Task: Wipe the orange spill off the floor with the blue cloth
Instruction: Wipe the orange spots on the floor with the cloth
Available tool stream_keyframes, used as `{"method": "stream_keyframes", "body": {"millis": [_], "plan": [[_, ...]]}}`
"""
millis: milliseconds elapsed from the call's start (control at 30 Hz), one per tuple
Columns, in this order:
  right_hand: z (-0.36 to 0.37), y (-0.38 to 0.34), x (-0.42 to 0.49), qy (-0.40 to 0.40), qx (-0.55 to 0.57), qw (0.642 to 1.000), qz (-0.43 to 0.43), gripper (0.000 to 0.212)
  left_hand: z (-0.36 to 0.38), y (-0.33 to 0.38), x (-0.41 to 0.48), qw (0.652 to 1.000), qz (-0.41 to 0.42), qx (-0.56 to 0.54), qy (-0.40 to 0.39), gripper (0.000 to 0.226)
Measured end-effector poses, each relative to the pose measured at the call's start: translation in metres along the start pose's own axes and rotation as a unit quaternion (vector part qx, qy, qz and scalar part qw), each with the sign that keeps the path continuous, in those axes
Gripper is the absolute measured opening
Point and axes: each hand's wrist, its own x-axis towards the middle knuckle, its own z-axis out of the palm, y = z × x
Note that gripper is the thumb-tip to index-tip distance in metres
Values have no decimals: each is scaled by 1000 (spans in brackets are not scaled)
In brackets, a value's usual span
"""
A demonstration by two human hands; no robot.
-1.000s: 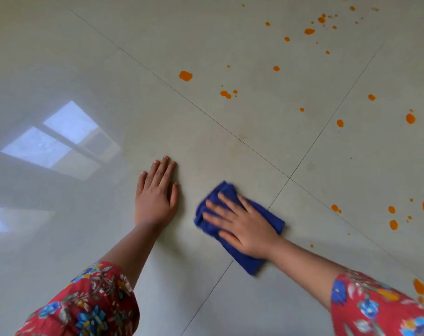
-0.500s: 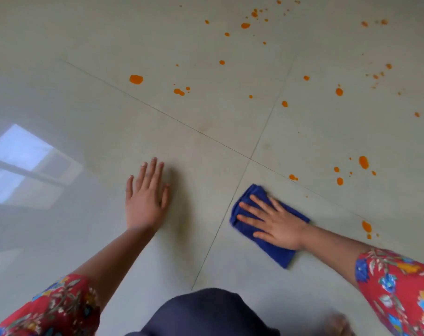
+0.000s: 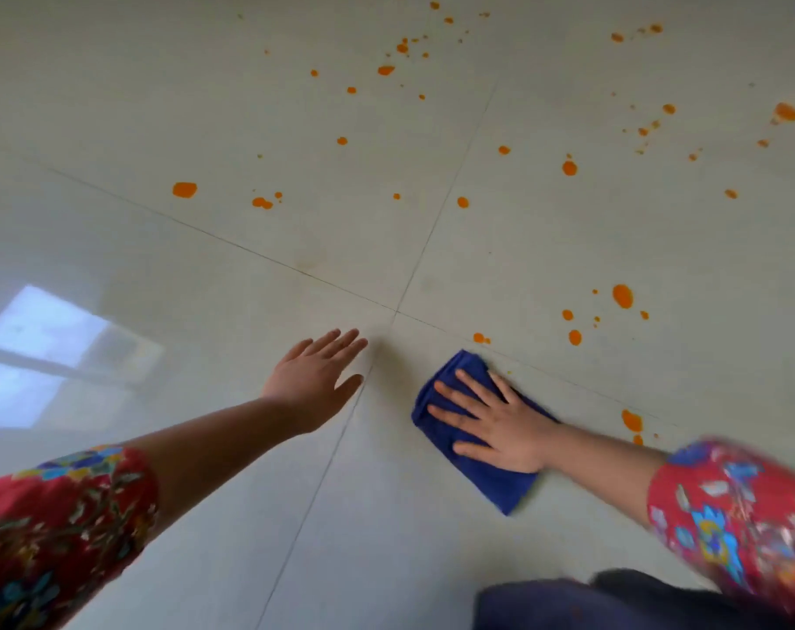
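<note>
A folded blue cloth point(image 3: 509, 486) lies flat on the pale tiled floor point(image 3: 213, 129). My right hand point(image 3: 495, 425) presses down on it with straight, spread fingers. Orange spill drops point(image 3: 622, 295) are scattered over the tiles ahead and to the right; the nearest small drop point(image 3: 478, 337) sits just beyond the cloth's far corner, and another point(image 3: 631, 420) lies beside my right forearm. My left hand point(image 3: 316, 379) is flat with its fingers straight, left of the cloth by the tile joint; whether it touches the floor is unclear.
Grout lines cross at a joint point(image 3: 395, 311) just ahead of my hands. A window's reflection point(image 3: 45, 352) shines on the floor at the left. My dark-clothed knee point(image 3: 591, 602) shows at the bottom right. More orange drops point(image 3: 184, 189) lie further ahead.
The view has shifted, and my left hand has moved forward toward the tile joint. My right hand has slid the cloth closer to the nearest orange drops.
</note>
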Motion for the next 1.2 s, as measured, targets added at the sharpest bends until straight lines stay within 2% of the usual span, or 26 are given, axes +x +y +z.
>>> {"method": "stream_keyframes", "body": {"millis": [67, 133, 233, 300, 400, 500, 567, 600, 667, 733, 767, 833, 900, 967, 1000, 1033, 1133, 1200], "plan": [[4, -18, 6, 79, 74, 989, 97, 61, 21, 16, 5, 999, -23, -37, 19, 71], [4, -41, 12, 121, 131, 972, 154, 63, 45, 36, 11, 992, -51, -107, 44, 77], [14, -58, 15, 176, 160, 954, 183, 57, 81, 67, 17, 975, -108, -170, 92, 63], [12, -50, 24, 181, 157, 960, 148, 55, 91, 76, 12, 971, -148, -133, 133, 58], [2, -2, 50, 184, 124, 965, 141, 53, 93, 79, 17, 970, -155, -92, 160, 58], [11, 22, 36, 220, 154, 925, 270, 53, 95, 80, 18, 972, -154, -86, 154, 59], [26, -4, 8, 226, 182, 900, 326, 54, 97, 81, 18, 972, -158, -77, 155, 60], [31, -27, -2, 227, 180, 903, 317, 54, 97, 80, 19, 972, -159, -75, 155, 60], [28, -56, 2, 221, 179, 930, 231, 53, 99, 79, 19, 971, -163, -72, 157, 59], [13, -39, 34, 218, 171, 949, 149, 53, 100, 79, 19, 970, -166, -74, 163, 58], [4, -21, 53, 218, 156, 953, 142, 53, 100, 79, 19, 970, -165, -75, 164, 58], [-6, 21, 70, 203, 149, 948, 195, 54, 99, 81, 20, 971, -162, -72, 159, 60], [5, 46, 56, 219, 160, 912, 306, 54, 99, 81, 20, 971, -163, -68, 161, 61], [19, 28, 30, 228, 165, 878, 388, 56, 98, 79, 19, 971, -164, -71, 161, 61], [24, 7, 17, 223, 161, 877, 394, 58, 99, 79, 18, 970, -165, -72, 161, 60], [26, -15, 11, 227, 152, 890, 366, 59, 99, 79, 19, 970, -165, -73, 163, 60], [18, -34, 29, 223, 136, 950, 169, 57, 99, 79, 21, 968, -163, -78, 173, 58], [4, -7, 61, 220, 114, 960, 128, 56, 100, 79, 20, 968, -161, -78, 176, 58]]}}
